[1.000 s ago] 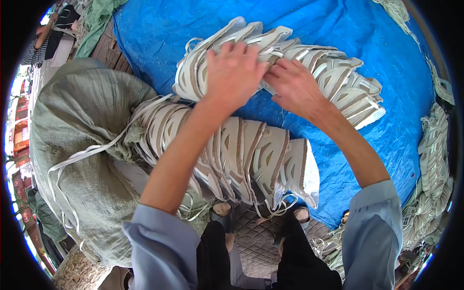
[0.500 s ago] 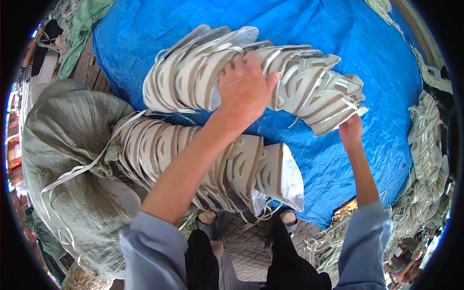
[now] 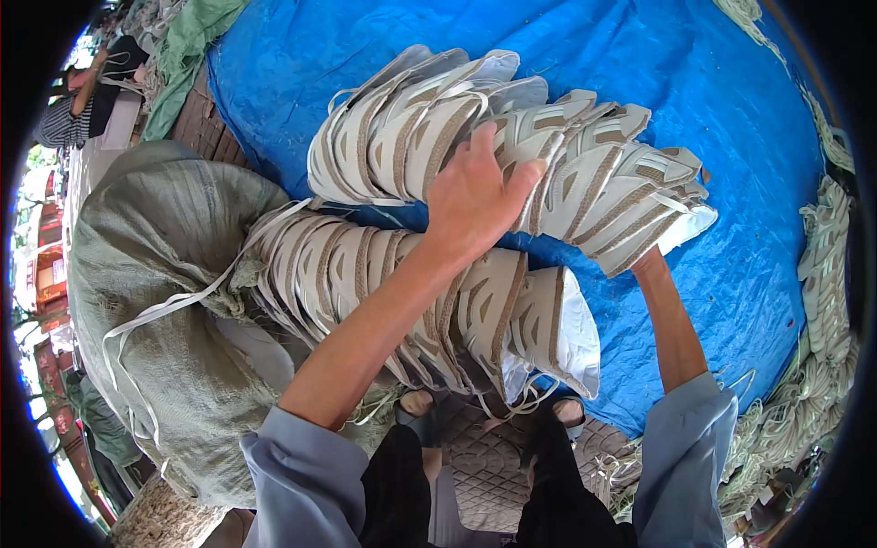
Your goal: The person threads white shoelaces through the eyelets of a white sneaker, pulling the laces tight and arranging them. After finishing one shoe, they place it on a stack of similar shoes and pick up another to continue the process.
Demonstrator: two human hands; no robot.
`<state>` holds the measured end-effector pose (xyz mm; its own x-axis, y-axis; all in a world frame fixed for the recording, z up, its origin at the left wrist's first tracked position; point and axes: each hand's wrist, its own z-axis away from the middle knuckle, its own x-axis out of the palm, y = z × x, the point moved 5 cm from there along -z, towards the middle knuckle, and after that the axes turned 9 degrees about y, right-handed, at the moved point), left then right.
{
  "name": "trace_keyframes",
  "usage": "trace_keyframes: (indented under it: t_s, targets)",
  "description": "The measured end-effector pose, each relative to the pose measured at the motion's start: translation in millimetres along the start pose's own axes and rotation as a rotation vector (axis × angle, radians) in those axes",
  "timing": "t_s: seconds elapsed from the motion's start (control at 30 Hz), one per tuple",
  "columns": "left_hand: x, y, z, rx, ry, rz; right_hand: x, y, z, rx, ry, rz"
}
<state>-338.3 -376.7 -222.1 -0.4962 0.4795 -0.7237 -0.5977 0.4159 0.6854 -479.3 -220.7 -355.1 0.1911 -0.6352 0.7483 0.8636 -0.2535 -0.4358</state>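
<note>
A long row of nested beige-and-white shoe uppers (image 3: 603, 173) with brown bands and white laces lies in a curve across the blue sheet. My left hand (image 3: 480, 196) rests on its middle, thumb spread from the fingers, beside a gap between two parts of the row. My right hand (image 3: 650, 262) reaches under the right end and grips it; the uppers hide most of its fingers, and what looks like a fingertip shows at the far edge. Nearer to me, a second nested row of shoe uppers (image 3: 484, 310) lies beneath my left forearm, its white-lined end facing right.
A large grey-green woven sack (image 3: 155, 320) stands on the left, with a white cord. The blue tarpaulin (image 3: 749, 301) spreads over most of the middle. More bundled uppers (image 3: 829, 265) and tangled laces (image 3: 786, 411) line the right edge. Patterned paving (image 3: 475, 475) lies below.
The view has shifted, so everything sits further right. My right hand has gone further under the row's end. The right part of the row looks more tightly packed, and my left thumb points outward.
</note>
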Motion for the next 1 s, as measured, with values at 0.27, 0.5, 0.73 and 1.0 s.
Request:
trace_keyframes:
  t_s: [0.27, 0.5, 0.73, 1.0]
  targets:
    - [-83.2, -6.4, -6.1, 0.461, 0.319, -0.203, 18.1, 26.4, -23.0, -0.009, 0.037, 0.111]
    - [-110.7, -152.1, -67.4, -0.201, 0.255, 0.170, 26.6, 35.3, -23.6, -0.017, 0.061, 0.214]
    - [-84.3, -152.3, -30.0, -0.246, 0.127, 0.411, 26.7, 47.7, -20.5, -0.026, 0.091, 0.325]
    - [-87.1, -126.3, -19.4, -0.103, 0.299, -0.013, 34.0, 52.5, -9.7, -0.063, 0.103, 0.456]
